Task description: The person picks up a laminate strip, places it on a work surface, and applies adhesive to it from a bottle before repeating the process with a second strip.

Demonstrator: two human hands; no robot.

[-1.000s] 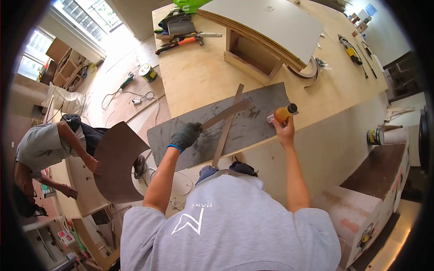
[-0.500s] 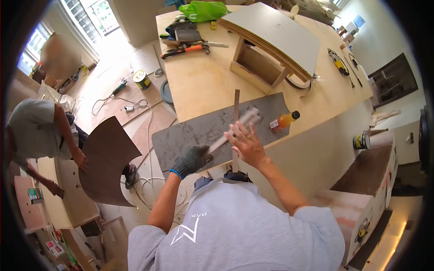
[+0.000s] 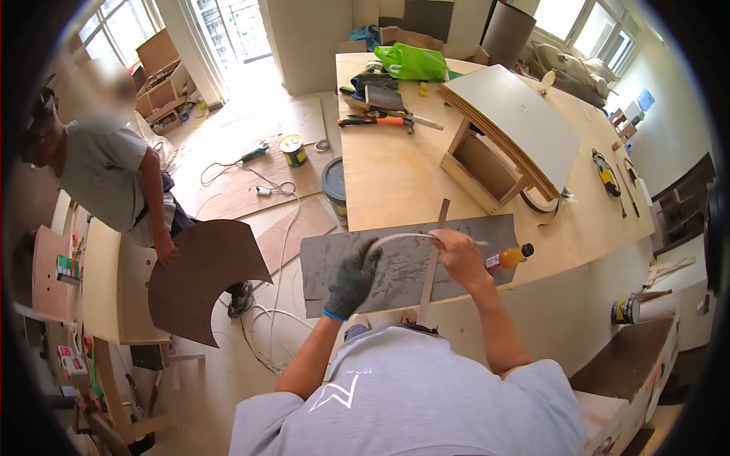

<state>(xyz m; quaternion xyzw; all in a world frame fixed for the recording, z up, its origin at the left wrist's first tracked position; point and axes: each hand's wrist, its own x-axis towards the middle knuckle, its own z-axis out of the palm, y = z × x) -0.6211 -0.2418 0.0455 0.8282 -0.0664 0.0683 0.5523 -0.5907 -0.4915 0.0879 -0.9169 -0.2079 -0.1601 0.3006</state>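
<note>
A pale, thin strip [image 3: 404, 235] arches between my two hands above the dark grey sheet [image 3: 323, 262] on the table edge. My left hand [image 3: 353, 281], in a dark glove with a blue cuff, is closed on its left end. The bare fingers of my right hand [image 3: 461, 258] pinch the strip toward its right end. A narrow flat bar [image 3: 432, 273] lies across the sheet between my hands, partly under the strip. Just right of my right hand, a bottle with orange liquid [image 3: 509, 259] is tilted on its side.
On the wooden table [image 3: 388, 167] are a hammer [image 3: 388, 120], a green bag [image 3: 411, 62], a white-topped curved frame [image 3: 525, 118] and a yellow tool [image 3: 606, 178]. At left, a co-worker [image 3: 114, 167] holds a curved brown sheet [image 3: 209, 281]. Cables [image 3: 285, 235] run over the floor.
The strip, straighter and blurred before, now bends in an arc. My right hand has gone from spread fingers to a pinch on it. The view has shifted; the co-worker's upper body shows more.
</note>
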